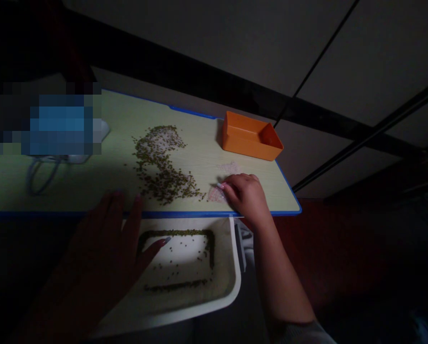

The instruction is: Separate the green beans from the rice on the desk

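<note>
My right hand (245,195) rests low over the right part of the table, fingers bent and pinched together; what they hold, if anything, is too small to make out. Beside and under its fingertips lie two small patches of pale grains (229,167). To its left spreads a pile of small green beans (167,181), with paler grains mixed in at the back (161,139). My left hand (109,239), in shadow, reaches over the table's front edge with fingers spread. Its thumb hangs above a white basin (231,282), where green beans (185,232) line the bottom edges.
An orange open box (251,143) stands at the table's back right. A pale table (199,138) with blue edging holds the piles. On the left are a blurred-out blue object (61,126) and a looped cord (30,181). Cabinet panels (360,86) rise behind.
</note>
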Available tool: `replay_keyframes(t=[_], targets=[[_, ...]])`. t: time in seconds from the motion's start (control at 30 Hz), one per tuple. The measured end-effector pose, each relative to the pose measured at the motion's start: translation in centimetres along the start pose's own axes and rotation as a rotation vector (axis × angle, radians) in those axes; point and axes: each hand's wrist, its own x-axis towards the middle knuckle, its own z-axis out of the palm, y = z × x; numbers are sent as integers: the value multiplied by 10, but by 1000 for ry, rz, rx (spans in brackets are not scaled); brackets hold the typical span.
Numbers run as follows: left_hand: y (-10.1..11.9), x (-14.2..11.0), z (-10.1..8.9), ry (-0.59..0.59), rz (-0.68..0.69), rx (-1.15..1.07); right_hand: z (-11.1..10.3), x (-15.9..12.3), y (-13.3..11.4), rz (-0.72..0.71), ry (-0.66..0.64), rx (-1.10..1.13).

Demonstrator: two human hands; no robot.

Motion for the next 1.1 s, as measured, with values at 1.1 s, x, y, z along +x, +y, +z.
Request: replay_keyframes(t=[1.1], targets=[[-2,0,4,-22,-13,12,3,4,-3,-259,-21,117]])
